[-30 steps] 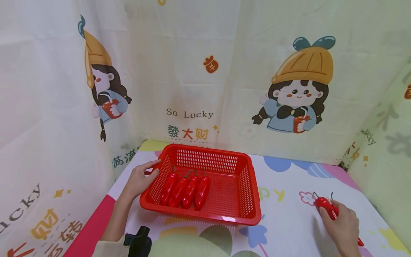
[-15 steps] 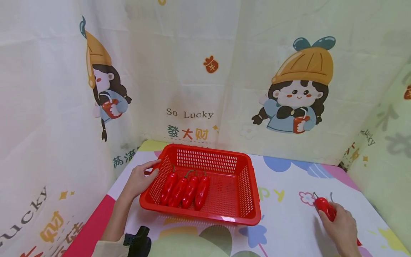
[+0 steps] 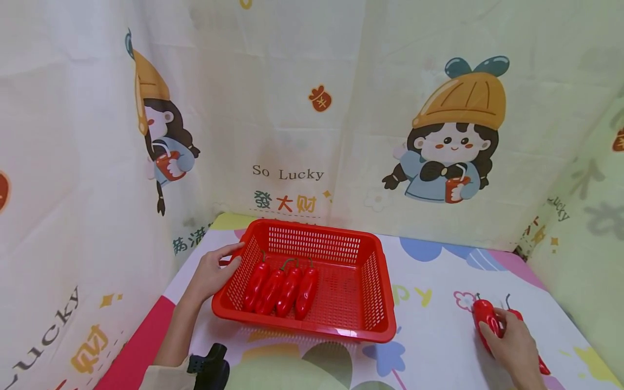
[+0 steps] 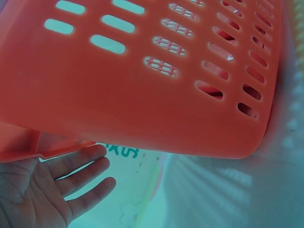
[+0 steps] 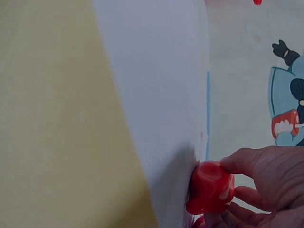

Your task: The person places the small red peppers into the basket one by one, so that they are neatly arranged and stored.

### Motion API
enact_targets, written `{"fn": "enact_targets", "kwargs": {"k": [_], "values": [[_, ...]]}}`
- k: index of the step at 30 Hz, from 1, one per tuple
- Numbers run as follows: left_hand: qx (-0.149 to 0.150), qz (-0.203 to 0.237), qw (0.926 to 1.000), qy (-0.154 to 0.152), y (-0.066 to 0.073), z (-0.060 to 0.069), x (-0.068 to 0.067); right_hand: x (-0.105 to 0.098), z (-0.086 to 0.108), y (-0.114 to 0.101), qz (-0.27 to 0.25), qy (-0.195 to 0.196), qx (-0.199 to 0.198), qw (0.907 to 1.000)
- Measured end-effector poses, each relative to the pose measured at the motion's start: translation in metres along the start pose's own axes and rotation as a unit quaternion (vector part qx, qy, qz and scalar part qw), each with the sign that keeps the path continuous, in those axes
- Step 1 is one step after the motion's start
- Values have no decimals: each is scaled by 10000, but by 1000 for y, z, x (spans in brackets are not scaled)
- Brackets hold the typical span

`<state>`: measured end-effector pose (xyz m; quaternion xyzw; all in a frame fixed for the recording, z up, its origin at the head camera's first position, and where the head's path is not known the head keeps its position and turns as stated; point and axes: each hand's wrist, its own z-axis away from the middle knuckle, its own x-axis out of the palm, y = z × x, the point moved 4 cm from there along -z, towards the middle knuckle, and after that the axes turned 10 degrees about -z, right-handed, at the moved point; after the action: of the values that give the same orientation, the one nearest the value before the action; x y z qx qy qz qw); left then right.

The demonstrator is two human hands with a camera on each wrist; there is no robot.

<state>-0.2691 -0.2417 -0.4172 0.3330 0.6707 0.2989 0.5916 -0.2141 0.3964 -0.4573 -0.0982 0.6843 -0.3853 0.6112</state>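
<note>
My left hand [image 3: 214,273] touches the left rim of a red plastic basket [image 3: 312,328]. In the left wrist view, its nearly straight fingers [image 4: 90,192] lie under the rim beside the slotted wall; the thumb is hidden there. Several glossy red chili peppers [image 3: 265,290] with green stems lie side by side in the basket's left half. Over at the right, my right hand [image 3: 512,341] pinches another red chili pepper [image 3: 482,315] between thumb and fingers, low at the table. Partly behind that hand is one more chili pepper [image 3: 544,366]. The right wrist view shows the pinched pepper's rounded end [image 5: 209,187].
The table has a patterned white cover [image 3: 429,325] with coloured shapes. Printed cloth walls [image 3: 361,135] enclose it at the back and both sides. A black strapped device [image 3: 213,368] sits on my left wrist.
My right hand has moved slightly left with its chili pepper and brought it lower. More of the other pepper now shows at the right. My left hand and the basket stay put.
</note>
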Motion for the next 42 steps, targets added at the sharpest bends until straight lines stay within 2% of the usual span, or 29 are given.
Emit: {"fn": "enact_targets", "kwargs": {"k": [8,18,42], "values": [[18,-22,10000,6,-2,-1,0,0,2,-3,-133,204,-27,9997],[91,-92,9999,19,-2,-4,1,-1,7,-22,-310,547,-380,9973],[74,-128,9999,23,-3,-3,1,14,30,-76,-853,700,-689,9915]]}}
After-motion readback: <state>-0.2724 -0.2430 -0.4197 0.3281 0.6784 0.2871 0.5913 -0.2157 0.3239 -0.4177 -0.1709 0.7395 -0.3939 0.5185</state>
